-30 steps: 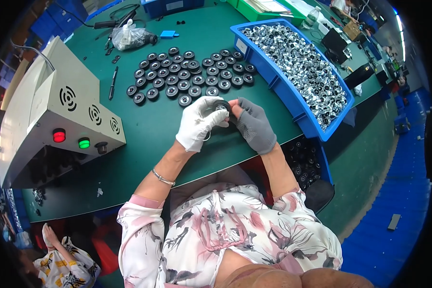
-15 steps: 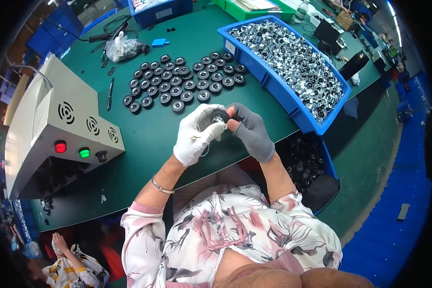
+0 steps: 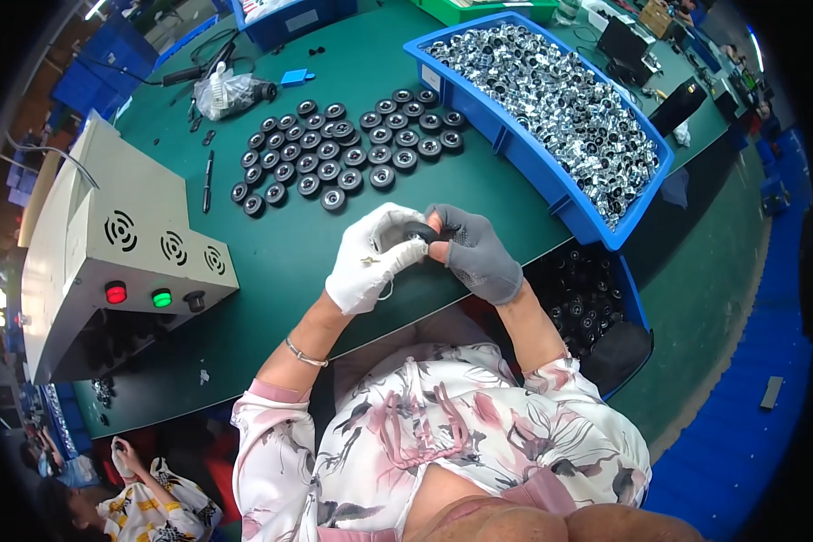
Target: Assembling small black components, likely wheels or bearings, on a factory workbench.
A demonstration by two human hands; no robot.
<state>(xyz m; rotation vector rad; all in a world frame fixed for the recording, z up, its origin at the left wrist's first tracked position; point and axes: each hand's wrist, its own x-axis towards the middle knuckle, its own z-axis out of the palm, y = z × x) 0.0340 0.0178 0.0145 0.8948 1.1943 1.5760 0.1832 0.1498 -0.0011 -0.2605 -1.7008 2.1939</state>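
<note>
Two gloved hands on one black wheel, up over the table near its front edge. Left hand, white glove: fingers curled round the wheel, thumb along its near side, gap mostly filled by the part. Right hand, grey glove with bare fingertips: thumb and forefinger pinched in at the wheel's right edge, rest folded loosely. Hub detail mostly hidden, can't tell how it's seated. Handling guess: light, stiff in the middle, tread maybe a bit rubbery, so grippy rather than slippery and not fragile. Best hold is thumb and fingertips across the rim, off the hub face. Edges: front edge runs just below the hands; lower blue bin with dark wheels sits past it on the right. Blue tray heaped with shiny metal parts stands upper right, its wall the nearest obstruction for the right hand. Loose wheels ahead, strip of green top between. Most room is leftward, up to the beige machine; pen lies between machine and wheels.
</note>
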